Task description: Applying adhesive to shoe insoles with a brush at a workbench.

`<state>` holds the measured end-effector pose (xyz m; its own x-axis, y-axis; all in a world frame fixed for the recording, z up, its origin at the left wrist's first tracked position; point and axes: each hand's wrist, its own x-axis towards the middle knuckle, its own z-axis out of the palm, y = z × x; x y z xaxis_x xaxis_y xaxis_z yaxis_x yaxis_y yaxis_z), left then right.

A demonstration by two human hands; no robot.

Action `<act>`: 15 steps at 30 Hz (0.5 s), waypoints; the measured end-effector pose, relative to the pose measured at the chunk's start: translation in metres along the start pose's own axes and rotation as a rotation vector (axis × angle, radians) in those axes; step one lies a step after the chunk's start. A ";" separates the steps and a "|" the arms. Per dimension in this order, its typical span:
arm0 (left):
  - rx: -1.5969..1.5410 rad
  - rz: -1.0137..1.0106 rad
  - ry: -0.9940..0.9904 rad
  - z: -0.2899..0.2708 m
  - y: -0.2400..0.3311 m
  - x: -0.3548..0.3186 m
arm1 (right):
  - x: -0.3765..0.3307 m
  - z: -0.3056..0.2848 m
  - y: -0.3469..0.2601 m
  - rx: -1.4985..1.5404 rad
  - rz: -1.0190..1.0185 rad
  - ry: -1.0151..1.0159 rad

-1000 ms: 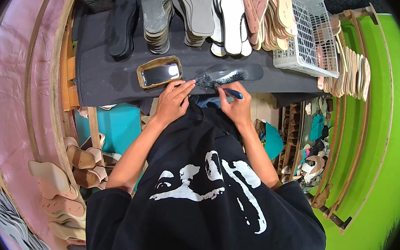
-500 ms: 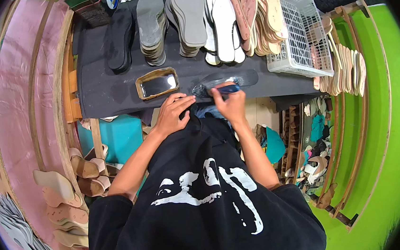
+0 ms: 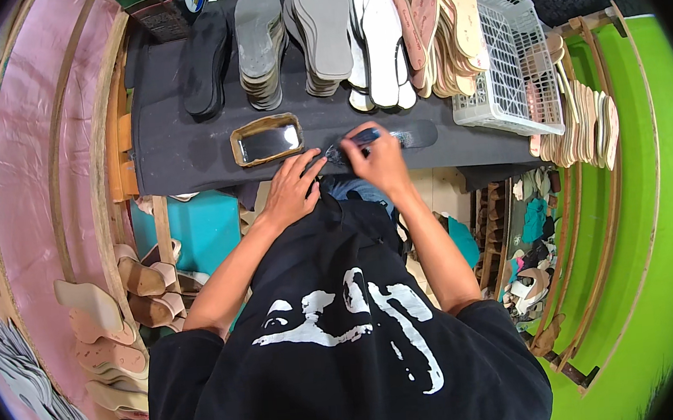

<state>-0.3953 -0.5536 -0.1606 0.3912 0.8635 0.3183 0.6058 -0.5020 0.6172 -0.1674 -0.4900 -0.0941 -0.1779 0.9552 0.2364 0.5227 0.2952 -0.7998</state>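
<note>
A long black shoe sole (image 3: 406,133) lies flat near the front edge of the dark cloth-covered workbench (image 3: 179,144), its near end under both hands. The right hand (image 3: 376,158) is closed around a thin blue-handled brush (image 3: 362,138), held against the sole. The left hand (image 3: 296,188) rests beside it, fingers spread and pressing on the sole's end, clasping nothing. Just left sits a shallow rectangular tin (image 3: 266,139) of dark liquid. Behind stand stacks of grey soles (image 3: 320,27), white soles (image 3: 378,42) and tan insoles (image 3: 441,29), with a white plastic basket (image 3: 512,67) to the right
</note>
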 end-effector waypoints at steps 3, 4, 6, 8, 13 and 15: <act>-0.025 0.003 0.027 0.004 -0.004 -0.003 | -0.004 0.014 -0.004 0.007 -0.050 -0.131; -0.054 -0.003 0.040 0.004 -0.005 -0.003 | -0.003 0.013 -0.001 0.009 -0.050 -0.131; -0.058 0.015 0.060 0.004 -0.006 -0.001 | 0.004 0.008 0.010 -0.070 -0.119 -0.025; -0.064 0.032 0.080 0.004 -0.006 -0.001 | 0.013 -0.002 0.014 -0.024 -0.017 0.042; -0.052 0.015 0.117 0.005 -0.007 0.000 | 0.011 0.000 -0.003 0.079 0.016 -0.154; -0.058 0.014 0.119 0.006 -0.006 0.001 | 0.010 0.007 0.008 0.031 -0.072 -0.214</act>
<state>-0.3946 -0.5500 -0.1683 0.3123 0.8579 0.4080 0.5585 -0.5132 0.6517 -0.1707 -0.4780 -0.1019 -0.3885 0.9049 0.1738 0.4769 0.3589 -0.8024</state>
